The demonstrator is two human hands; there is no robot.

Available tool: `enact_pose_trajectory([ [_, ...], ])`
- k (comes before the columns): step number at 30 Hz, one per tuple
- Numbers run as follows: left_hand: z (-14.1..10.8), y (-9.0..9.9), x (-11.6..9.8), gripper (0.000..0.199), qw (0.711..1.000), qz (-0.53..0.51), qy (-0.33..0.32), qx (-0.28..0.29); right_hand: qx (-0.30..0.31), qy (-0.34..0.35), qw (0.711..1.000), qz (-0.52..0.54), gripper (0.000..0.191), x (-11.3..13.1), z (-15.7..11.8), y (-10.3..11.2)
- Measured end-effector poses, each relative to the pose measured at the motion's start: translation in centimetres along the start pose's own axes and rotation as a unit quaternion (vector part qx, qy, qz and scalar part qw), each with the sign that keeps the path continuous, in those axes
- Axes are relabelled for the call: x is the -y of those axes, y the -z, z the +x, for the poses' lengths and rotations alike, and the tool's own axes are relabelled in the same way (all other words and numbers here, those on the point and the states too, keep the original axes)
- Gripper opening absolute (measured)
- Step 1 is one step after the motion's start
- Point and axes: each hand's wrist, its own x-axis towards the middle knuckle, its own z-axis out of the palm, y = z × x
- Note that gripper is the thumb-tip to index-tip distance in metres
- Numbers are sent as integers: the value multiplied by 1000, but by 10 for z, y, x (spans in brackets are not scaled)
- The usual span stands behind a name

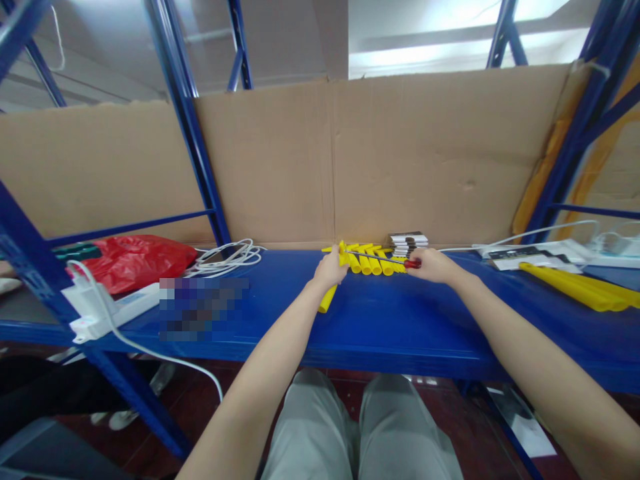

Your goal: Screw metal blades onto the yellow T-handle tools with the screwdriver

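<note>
On the bench [380, 323], a cardboard panel [280, 167] stands along the back. In front of it, a row of tubes [377, 268] lies between the 2 hands. The left hand [330, 268] holds 1 separate tube [327, 301]; a screwdriver [413, 264] reaches from the right hand [429, 264] leftward across the row. A stack of packets [409, 244] sits behind the right hand. Farther left lie a cable [231, 259], then a bag [145, 261] with a power strip [137, 301] before it. At far right, more tubes [575, 290] lie beside flat packets [535, 259].
</note>
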Motion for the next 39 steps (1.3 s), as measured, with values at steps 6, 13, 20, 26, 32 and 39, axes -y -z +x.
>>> enact_pose_trajectory([
  [6, 0, 0, 0, 36, 1000, 1, -2, -2, -11, -6, 1000, 8, 10, -5, 2, -7],
  [13, 1, -1, 2, 37, 1000, -1, -6, 1, 20, 7, 998, 63, 8, -2, -1, -4],
  [20, 3, -2, 3, 39, 1000, -1, -8, -3, -5, 0, 999, 34, 11, -6, 4, -8],
  [26, 1, -1, 2, 39, 1000, 1, -1, -1, -5, -13, 999, 36, 8, -7, 2, -9],
  [32, 1, -1, 1, 39, 1000, 1, -2, -1, 24, -8, 999, 20, 14, -2, 0, -2],
  [39, 1, -1, 1, 39, 1000, 2, -7, -1, 28, -17, 999, 16, 13, -4, 2, -6],
])
